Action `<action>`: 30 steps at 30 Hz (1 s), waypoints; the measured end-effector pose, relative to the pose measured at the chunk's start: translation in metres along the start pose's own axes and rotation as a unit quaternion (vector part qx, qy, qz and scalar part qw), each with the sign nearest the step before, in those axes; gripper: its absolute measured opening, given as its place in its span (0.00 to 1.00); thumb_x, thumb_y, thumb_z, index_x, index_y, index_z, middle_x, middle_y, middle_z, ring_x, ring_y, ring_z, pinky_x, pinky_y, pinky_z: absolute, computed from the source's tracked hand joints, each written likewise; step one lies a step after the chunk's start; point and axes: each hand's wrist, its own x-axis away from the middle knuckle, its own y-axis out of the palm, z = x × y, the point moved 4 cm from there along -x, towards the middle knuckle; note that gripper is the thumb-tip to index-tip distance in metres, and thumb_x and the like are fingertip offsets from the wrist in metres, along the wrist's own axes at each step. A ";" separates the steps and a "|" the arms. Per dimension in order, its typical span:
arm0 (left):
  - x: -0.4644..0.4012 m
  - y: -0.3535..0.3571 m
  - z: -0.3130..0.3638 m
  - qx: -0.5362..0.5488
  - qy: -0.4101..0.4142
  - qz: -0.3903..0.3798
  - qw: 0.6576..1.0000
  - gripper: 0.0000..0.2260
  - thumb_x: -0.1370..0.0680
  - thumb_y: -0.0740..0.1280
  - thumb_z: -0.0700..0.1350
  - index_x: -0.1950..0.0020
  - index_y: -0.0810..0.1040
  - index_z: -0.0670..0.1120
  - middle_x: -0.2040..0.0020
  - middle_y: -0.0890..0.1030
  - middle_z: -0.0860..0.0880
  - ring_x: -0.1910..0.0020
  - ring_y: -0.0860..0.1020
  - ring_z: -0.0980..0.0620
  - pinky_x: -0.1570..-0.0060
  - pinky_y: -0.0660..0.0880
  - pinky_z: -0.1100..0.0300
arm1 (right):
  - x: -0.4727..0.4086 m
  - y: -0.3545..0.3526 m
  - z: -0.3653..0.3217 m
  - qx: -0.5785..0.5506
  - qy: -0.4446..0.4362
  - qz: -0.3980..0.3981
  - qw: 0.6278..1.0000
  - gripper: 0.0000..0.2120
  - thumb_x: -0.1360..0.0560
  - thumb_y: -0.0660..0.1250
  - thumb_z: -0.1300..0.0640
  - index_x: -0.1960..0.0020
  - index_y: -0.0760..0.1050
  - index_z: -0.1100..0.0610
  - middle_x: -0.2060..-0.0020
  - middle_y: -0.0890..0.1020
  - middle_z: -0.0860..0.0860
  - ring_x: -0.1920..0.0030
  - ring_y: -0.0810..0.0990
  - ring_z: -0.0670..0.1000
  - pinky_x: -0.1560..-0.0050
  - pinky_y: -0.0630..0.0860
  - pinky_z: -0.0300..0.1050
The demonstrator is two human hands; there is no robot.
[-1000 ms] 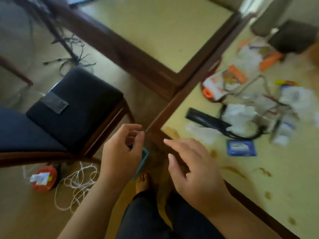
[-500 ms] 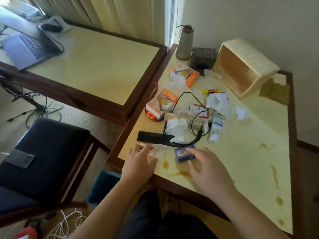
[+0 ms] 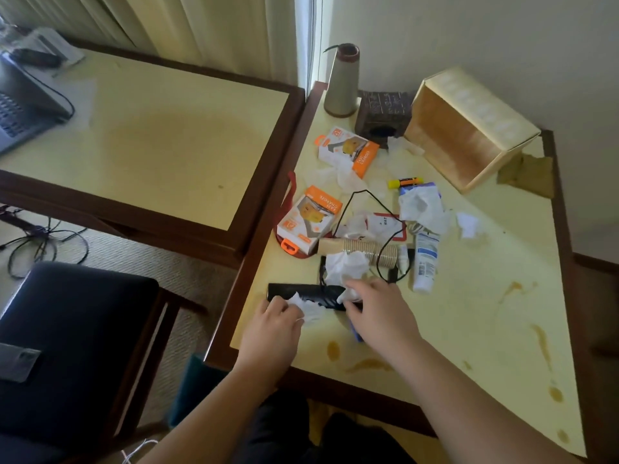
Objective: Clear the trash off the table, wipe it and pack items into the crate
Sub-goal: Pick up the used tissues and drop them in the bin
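At lower centre of the frame, left hand [image 3: 273,321] pinching a crumpled white tissue [image 3: 310,308], right hand [image 3: 376,309] closed on another white tissue wad [image 3: 346,294]; wooden crate [image 3: 469,128] tipped at upper right. Risk: snagging the thin black cable [image 3: 382,259], dragging clutter into brown spills [image 3: 333,349].

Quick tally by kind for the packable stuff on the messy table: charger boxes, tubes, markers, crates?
Orange-and-white charger boxes: 2, one behind the other
White tubes: 1
Yellow markers: 1
Wooden crates: 1, tipped on its side
Total: 5
Crumpled tissues are not counted; each hand is on one.
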 end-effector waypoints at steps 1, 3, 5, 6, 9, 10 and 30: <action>-0.001 -0.007 0.001 0.012 0.020 0.024 0.999 0.11 0.14 0.61 0.53 0.38 0.81 0.56 0.41 0.75 0.56 0.42 0.71 0.54 0.44 0.71 0.61 | -0.003 0.002 -0.001 0.005 0.006 0.001 1.000 0.20 0.17 0.62 0.45 0.25 0.70 0.38 0.36 0.77 0.50 0.32 0.70 0.56 0.42 0.77 0.51; -0.003 -0.024 0.005 0.039 0.063 0.090 0.993 0.06 0.17 0.69 0.50 0.43 0.84 0.53 0.46 0.77 0.54 0.46 0.73 0.52 0.48 0.71 0.62 | -0.006 0.003 -0.002 0.009 0.022 0.004 1.000 0.17 0.17 0.62 0.47 0.29 0.73 0.40 0.39 0.78 0.49 0.35 0.71 0.57 0.44 0.76 0.51; -0.008 -0.038 0.010 0.054 0.096 0.140 0.984 0.05 0.20 0.73 0.47 0.45 0.85 0.52 0.48 0.76 0.52 0.49 0.72 0.52 0.51 0.72 0.61 | -0.007 0.005 0.000 0.003 0.029 0.004 1.000 0.12 0.17 0.61 0.50 0.35 0.77 0.43 0.44 0.78 0.50 0.40 0.72 0.56 0.47 0.76 0.50; -0.012 -0.043 0.013 0.054 0.102 0.144 0.983 0.05 0.21 0.74 0.47 0.46 0.86 0.52 0.47 0.75 0.52 0.49 0.71 0.52 0.51 0.73 0.60 | -0.007 0.006 0.001 0.006 0.023 0.005 1.000 0.11 0.17 0.61 0.51 0.38 0.78 0.45 0.47 0.78 0.51 0.43 0.72 0.55 0.48 0.76 0.50; -0.033 -0.054 0.026 0.033 0.113 0.131 0.984 0.04 0.21 0.73 0.49 0.47 0.86 0.54 0.42 0.75 0.51 0.45 0.71 0.51 0.47 0.72 0.57 | -0.009 0.006 0.007 0.017 0.000 0.046 0.999 0.09 0.17 0.62 0.53 0.44 0.81 0.47 0.52 0.79 0.50 0.50 0.71 0.52 0.53 0.75 0.47; -0.040 -0.055 0.032 0.025 0.120 0.124 0.985 0.04 0.21 0.73 0.49 0.48 0.86 0.54 0.39 0.76 0.51 0.42 0.71 0.49 0.45 0.72 0.56 | -0.010 0.006 0.011 0.011 -0.003 0.058 0.998 0.08 0.18 0.64 0.53 0.44 0.83 0.48 0.51 0.80 0.49 0.51 0.71 0.51 0.52 0.75 0.46; -0.089 -0.010 0.074 0.013 0.146 0.020 0.989 0.06 0.17 0.68 0.47 0.42 0.84 0.53 0.46 0.84 0.56 0.43 0.78 0.51 0.41 0.74 0.54 | 0.064 -0.024 0.067 -0.168 -0.018 0.200 0.965 0.08 0.23 0.73 0.59 0.47 0.85 0.48 0.57 0.78 0.38 0.51 0.77 0.44 0.54 0.72 0.35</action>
